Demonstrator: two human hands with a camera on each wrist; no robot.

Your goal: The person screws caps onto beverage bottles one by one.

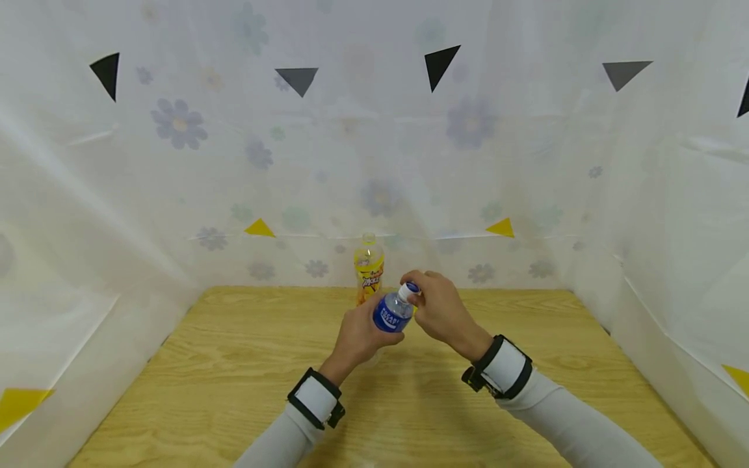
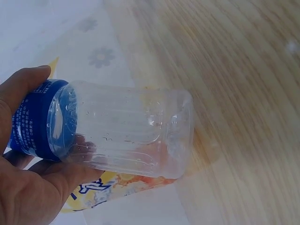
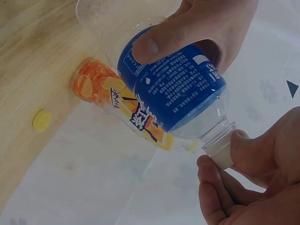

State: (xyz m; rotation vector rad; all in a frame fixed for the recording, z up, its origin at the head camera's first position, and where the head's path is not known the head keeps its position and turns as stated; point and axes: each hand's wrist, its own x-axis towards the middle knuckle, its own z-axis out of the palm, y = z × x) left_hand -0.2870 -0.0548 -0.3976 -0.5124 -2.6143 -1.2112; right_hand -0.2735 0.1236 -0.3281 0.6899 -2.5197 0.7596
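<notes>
My left hand [image 1: 359, 333] grips a clear plastic bottle [image 1: 393, 313] round its blue label, tilted above the table. In the left wrist view, droplets cling inside the see-through lower part of this blue-label bottle [image 2: 122, 126]; no liquid fill shows. My right hand [image 1: 441, 309] pinches the white cap [image 3: 221, 152] at the bottle's mouth between thumb and fingers. Some of the neck shows below the cap, and I cannot tell whether the threads are engaged. Behind the hands stands a clear bottle with a yellow and orange label [image 1: 369, 273], its mouth uncapped.
A yellow cap [image 3: 42, 120] lies on the wooden table [image 1: 234, 364] near the yellow-label bottle. White sheeting [image 1: 328, 162] with flower prints and coloured triangles encloses the table at the back and both sides.
</notes>
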